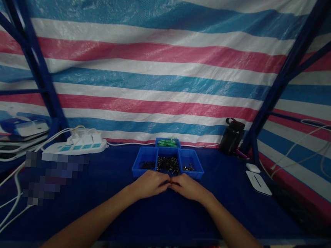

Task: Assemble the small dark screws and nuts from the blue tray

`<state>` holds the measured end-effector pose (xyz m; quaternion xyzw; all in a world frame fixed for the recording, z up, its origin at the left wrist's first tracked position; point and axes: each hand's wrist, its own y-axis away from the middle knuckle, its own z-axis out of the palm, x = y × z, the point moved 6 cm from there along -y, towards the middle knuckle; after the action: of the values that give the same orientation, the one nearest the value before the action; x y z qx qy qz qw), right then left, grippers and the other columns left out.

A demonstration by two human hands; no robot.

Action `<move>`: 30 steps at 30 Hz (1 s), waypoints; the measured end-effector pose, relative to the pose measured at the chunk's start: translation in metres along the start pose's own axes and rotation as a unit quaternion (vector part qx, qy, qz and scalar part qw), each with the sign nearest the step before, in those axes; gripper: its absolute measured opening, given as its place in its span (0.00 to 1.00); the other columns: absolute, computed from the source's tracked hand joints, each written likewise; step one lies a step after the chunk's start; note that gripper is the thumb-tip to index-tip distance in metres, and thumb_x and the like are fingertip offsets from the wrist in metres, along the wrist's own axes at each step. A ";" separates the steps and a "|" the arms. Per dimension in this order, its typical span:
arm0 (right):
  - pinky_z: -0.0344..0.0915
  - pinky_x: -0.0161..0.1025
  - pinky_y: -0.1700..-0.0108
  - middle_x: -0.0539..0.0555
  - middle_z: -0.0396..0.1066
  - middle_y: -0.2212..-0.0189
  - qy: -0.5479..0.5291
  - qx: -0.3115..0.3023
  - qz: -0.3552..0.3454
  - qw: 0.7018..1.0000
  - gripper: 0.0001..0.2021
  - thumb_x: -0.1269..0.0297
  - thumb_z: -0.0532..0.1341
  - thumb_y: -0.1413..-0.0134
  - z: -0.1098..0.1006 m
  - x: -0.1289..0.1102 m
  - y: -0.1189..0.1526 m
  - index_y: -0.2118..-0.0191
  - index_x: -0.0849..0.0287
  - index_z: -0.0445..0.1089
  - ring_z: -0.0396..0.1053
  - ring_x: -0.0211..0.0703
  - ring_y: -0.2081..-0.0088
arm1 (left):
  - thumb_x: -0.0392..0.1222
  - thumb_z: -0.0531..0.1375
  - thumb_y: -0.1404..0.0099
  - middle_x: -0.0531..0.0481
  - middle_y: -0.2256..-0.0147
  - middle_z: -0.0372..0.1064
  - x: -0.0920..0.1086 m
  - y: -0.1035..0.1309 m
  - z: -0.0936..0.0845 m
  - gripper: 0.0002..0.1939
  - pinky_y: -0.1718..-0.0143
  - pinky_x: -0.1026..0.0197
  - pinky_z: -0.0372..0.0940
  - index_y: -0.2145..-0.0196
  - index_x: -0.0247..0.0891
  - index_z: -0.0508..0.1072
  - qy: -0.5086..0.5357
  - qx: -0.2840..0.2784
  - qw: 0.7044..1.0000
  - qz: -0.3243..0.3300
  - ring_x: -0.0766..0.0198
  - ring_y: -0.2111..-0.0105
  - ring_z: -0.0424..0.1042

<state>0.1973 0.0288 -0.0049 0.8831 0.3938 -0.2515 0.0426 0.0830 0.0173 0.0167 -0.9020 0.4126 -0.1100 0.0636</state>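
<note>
Blue bins (190, 158) hold small dark parts (169, 164) and green pieces (168, 142).

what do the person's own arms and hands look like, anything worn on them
The left hand and right hand are ungloved. Both forearms are bare, with no sleeves in view, and no watch or bracelet shows at either wrist. Rings are too small to tell.

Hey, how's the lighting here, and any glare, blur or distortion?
Head view: dim overall, the desk dark, the striped sheet brighter with pale glare on its folds; head view: stretched toward the edges, with a pixelated patch at left; head view: small parts in the middle blue tray too soft to tell apart, and anything between the fingers is unclear.
</note>
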 end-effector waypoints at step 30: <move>0.55 0.31 0.71 0.49 0.71 0.76 -0.020 0.037 -0.007 0.999 0.12 0.61 0.55 0.40 -0.009 0.002 0.001 0.67 0.60 0.72 0.66 0.36 0.75 | 0.40 0.51 0.34 0.52 0.70 0.70 -0.003 0.002 0.001 0.05 0.74 0.66 0.57 0.61 0.39 0.65 0.001 -0.004 0.999 -0.036 0.64 0.73 0.70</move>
<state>0.2030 0.0321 0.0022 0.8762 0.3893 -0.2837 0.0155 0.0804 0.0181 0.0146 -0.9164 0.3805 -0.1118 0.0552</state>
